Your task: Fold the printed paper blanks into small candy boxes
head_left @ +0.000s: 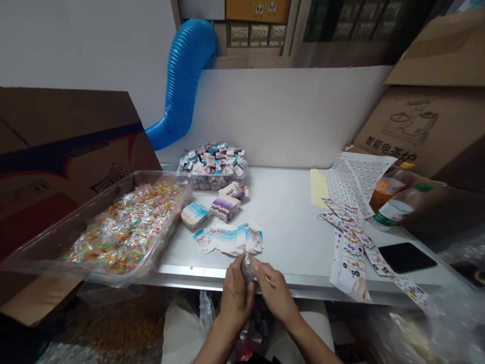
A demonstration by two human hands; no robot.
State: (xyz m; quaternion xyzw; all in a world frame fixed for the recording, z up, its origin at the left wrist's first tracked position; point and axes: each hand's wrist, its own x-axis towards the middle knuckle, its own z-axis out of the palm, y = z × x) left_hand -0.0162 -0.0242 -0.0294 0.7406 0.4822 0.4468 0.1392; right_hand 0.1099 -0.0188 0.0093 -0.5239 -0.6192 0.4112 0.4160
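Note:
At the table's front edge, my left hand [238, 289] and my right hand [276, 292] meet with fingers closed around a small packet, whitish and partly see-through [249, 269]. Fingers cover much of it, so its exact kind is unclear. Just beyond them lies a fanned row of flat blue-and-white printed cartons [227, 239]. Behind that row sit a blue-and-white stack of cartons [195, 216] and a purple-and-white stack [225, 207]. A clear tub [217, 183] farther back is heaped with small folded boxes.
On the left, a large clear plastic tray [162, 253] holds many small bags of colourful bits. Printed sticker strips [350, 263], a black phone [407, 258] and bottles [394, 212] lie or stand on the right. Cardboard boxes [435, 126] and a blue hose [182, 81] border the table.

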